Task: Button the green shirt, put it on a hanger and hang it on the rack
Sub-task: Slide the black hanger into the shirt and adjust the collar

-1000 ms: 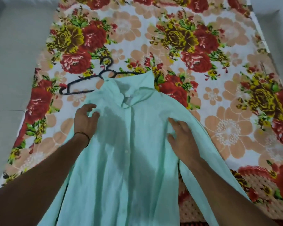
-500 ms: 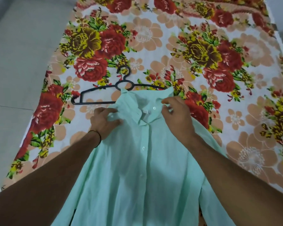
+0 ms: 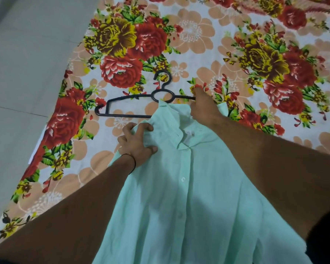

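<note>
The shirt [image 3: 189, 206] lies on the sheet [image 3: 198, 35], seemingly buttoned, its shoulder bunched in the left hand's [image 3: 137, 143] curled fingers. The right hand [image 3: 204, 107] has left the collar and now curls round the hanger [image 3: 122, 115] just past it (so hanging likely comes next). No container shows.

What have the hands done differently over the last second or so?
The right hand left the shirt collar, reached forward and closed its fingers on one arm of the hanger. The left hand slid up from the chest and now grips bunched cloth at the shoulder. Shirt and hanger still lie on the flowered sheet.
</note>
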